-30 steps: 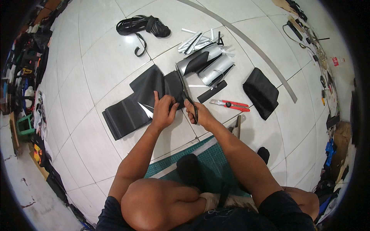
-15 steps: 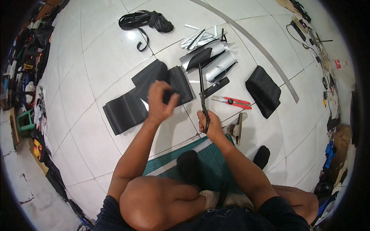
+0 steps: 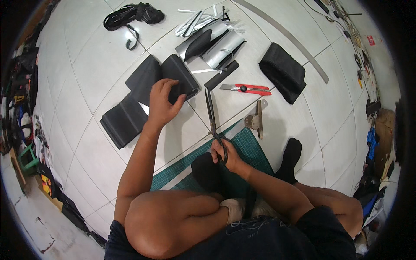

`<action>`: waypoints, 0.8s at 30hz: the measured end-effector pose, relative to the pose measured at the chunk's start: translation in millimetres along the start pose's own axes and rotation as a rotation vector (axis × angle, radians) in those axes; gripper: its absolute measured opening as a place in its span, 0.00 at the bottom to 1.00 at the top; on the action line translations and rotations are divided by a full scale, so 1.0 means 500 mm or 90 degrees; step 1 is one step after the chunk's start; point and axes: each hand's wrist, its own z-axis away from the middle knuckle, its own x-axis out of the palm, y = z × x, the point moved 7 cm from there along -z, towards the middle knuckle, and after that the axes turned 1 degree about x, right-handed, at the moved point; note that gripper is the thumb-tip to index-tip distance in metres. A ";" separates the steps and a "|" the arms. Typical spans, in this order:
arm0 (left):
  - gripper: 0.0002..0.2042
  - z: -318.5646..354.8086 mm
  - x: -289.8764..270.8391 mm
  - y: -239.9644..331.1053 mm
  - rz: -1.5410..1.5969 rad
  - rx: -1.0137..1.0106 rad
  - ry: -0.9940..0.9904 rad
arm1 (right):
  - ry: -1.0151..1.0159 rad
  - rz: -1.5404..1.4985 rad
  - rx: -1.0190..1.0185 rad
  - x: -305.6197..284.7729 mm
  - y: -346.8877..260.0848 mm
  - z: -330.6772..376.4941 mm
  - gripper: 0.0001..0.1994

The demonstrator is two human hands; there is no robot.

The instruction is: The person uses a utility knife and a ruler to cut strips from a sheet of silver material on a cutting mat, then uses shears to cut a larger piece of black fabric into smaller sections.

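My right hand [image 3: 225, 155] grips the dark handles of a pair of long scissors [image 3: 210, 110]. Its blades lie nearly together and point away from me, tips near a short black strip [image 3: 222, 76]. Over the black folded sheet pieces [image 3: 123, 119] hovers my left hand [image 3: 162, 104], thumb and fingers apart, with nothing visible in it. Whether its fingertips touch the sheets I cannot tell. A sliver of white shows beside its wrist. Right of the scissors lies a red-handled utility knife [image 3: 246, 89], blade out.
Silver-and-black rolled sheets [image 3: 223, 50] and thin white offcuts [image 3: 199, 22] lie at the back. A black bundle of cord [image 3: 134, 15] is far left. A folded black piece [image 3: 284, 71], a long metal strip [image 3: 288, 34], a metal clamp-like tool [image 3: 258, 119] and a green cutting mat [image 3: 249, 143] lie around.
My right hand has drawn the scissors back toward me, down and left. My left hand has shifted slightly left over the black sheets. The whole view has shifted too.
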 end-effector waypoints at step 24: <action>0.08 -0.001 0.068 0.025 -0.099 -0.029 -0.027 | -0.160 -0.049 0.068 0.026 -0.073 -0.095 0.27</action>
